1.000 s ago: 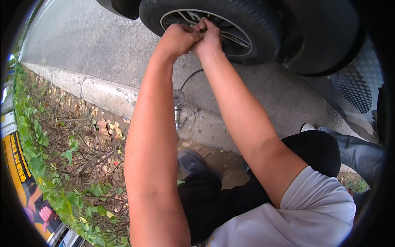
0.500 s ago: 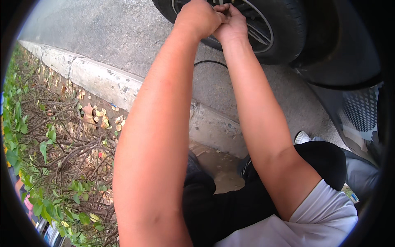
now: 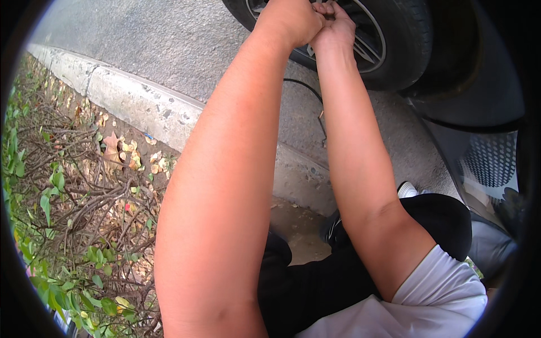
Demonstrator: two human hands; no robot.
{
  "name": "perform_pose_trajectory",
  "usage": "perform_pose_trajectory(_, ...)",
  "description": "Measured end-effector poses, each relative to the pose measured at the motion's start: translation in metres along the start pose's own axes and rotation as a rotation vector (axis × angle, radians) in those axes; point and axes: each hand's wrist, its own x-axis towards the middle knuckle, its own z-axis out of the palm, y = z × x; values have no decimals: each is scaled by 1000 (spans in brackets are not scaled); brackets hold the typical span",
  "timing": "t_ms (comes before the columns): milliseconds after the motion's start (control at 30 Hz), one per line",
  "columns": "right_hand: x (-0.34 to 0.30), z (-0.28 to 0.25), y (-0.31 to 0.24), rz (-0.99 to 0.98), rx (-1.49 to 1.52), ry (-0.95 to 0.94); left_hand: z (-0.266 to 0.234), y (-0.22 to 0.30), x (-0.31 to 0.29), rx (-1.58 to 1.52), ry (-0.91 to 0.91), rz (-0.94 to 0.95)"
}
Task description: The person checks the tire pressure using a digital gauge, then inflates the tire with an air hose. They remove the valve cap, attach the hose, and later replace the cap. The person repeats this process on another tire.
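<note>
Both my hands meet at the top of the head view, in front of a car wheel (image 3: 369, 53) with a black tyre (image 3: 408, 42) and a dark spoked rim. My left hand (image 3: 290, 21) is closed, its back toward me, fingertips hidden. Pressed beside it, my right hand (image 3: 336, 29) has its fingers curled in toward the left one. Whatever lies between the fingers is too small and covered to name. Below the wrists a thin black hose (image 3: 307, 85) curves over the asphalt and passes behind my right forearm.
A pale concrete kerb (image 3: 141, 107) runs diagonally under my left forearm. Left of it, a hedge (image 3: 73, 191) with bare twigs grows among fallen leaves. The dark car body (image 3: 473, 96) rises at right. Near my knee is another person's white shoe (image 3: 407, 190).
The view has shifted slightly, so the hands and wheel sit a little farther right. More of the black hose shows between my forearms. My hands stay together at the wheel.
</note>
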Motion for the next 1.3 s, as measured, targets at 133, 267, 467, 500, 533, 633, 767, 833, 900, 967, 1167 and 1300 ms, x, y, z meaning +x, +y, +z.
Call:
perform_pose_trajectory(133,1,3,1,-20,-12,-34,4,-3,12,747,45,-49)
perform_pose_trajectory(267,-10,7,10,-42,-6,-121,5,0,12,892,29,-77)
perform_pose_trajectory(467,-41,17,12,-130,-224,73,14,4,6,988,-5,-181)
perform_pose_trajectory(500,-44,20,10,-103,-195,94,17,5,5,992,7,-180)
perform_pose_trajectory(533,-46,22,9,-101,-166,117,20,5,3,995,20,-180)
perform_pose_trajectory(633,-49,27,9,-149,-101,225,25,7,3,981,8,-195)
perform_pose_trajectory(767,-48,31,13,-265,-177,282,27,10,6,968,-23,-250)
perform_pose_trajectory(833,-47,34,16,-308,-193,314,25,11,7,963,-9,-271)
perform_pose_trajectory(900,-46,38,18,-334,-157,318,24,10,8,939,-2,-246)
perform_pose_trajectory(967,-45,40,19,-323,-186,310,22,9,9,923,4,-241)
perform_pose_trajectory(1167,-40,40,18,-281,-125,345,20,5,12,846,13,-253)
perform_pose_trajectory(1300,-38,31,14,-145,-26,217,19,7,15,831,-17,-258)
